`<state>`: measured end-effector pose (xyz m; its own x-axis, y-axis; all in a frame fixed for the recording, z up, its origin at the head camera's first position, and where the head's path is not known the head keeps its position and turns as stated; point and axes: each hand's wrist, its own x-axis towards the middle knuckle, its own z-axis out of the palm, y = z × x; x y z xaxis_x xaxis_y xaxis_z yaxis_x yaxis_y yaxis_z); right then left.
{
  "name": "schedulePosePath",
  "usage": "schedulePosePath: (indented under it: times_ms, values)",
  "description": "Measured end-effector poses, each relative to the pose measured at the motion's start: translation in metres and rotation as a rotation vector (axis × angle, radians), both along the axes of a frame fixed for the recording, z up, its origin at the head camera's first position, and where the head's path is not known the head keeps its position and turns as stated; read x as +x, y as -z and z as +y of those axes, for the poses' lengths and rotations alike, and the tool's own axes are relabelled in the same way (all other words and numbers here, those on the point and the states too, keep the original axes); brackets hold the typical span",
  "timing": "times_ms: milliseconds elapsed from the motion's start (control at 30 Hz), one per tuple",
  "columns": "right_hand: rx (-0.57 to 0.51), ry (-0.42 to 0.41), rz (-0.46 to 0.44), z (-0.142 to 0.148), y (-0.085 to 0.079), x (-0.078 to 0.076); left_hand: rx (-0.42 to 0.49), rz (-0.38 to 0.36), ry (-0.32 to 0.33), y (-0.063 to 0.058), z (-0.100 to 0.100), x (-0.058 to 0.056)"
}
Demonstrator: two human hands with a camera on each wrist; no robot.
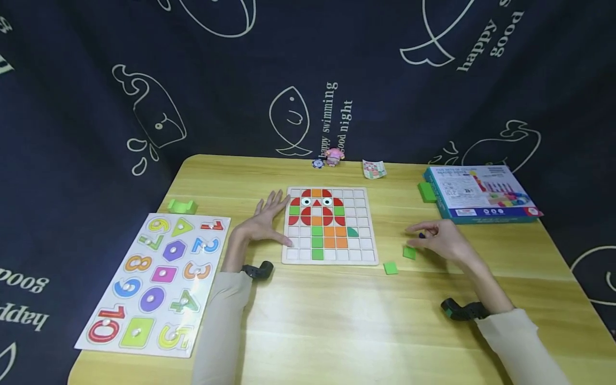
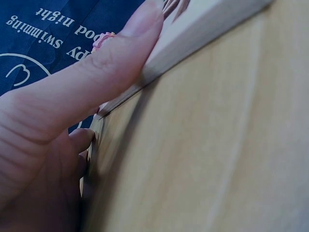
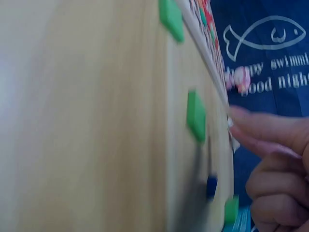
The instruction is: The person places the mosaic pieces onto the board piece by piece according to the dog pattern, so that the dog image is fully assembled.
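Observation:
My left hand [image 1: 260, 219] spreads its fingers along the left edge of a white grid board [image 1: 363, 256], the thumb [image 2: 140, 29] touching its side. Red, orange and green tiles form an owl-like pattern on the board. My right hand [image 1: 445, 239] hovers over the table to the right, index finger and thumb apart in the head view, nothing visibly held. Just below its fingertips lies a green square tile [image 1: 409, 253]; another green tile [image 1: 391, 268] lies nearer the board. A small dark blue piece [image 3: 211, 187] sits on the table beneath the right hand.
A number-and-shape puzzle board [image 1: 185, 278] lies at left, with a green block [image 1: 182, 207] behind it. At right are a box [image 1: 481, 192] and another green block [image 1: 426, 192]. A pink figurine [image 1: 334, 156], a round chip [image 1: 318, 163] and a picture card [image 1: 374, 169] stand at the back.

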<state>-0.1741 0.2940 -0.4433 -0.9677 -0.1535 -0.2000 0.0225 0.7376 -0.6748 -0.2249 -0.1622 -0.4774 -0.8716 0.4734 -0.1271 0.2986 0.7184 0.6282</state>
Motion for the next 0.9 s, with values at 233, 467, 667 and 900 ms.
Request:
schedulePosePath:
  times_ms: [233, 467, 667, 900]
  values:
    - [0.039, 0.115, 0.024, 0.03, 0.011, 0.004, -0.005, 0.001, -0.008, 0.0, -0.001, 0.0]
    - [0.066, 0.136, 0.036, 0.028, 0.012, 0.0, -0.006, 0.006, -0.007, 0.001, 0.0, 0.0]
    - [0.064, 0.071, 0.031, 0.024, 0.015, -0.006, -0.007, 0.007, 0.0, 0.0, 0.0, 0.0]
    - [0.076, -0.019, 0.082, 0.007, 0.014, -0.015, -0.001, 0.012, 0.004, 0.001, 0.0, 0.0]
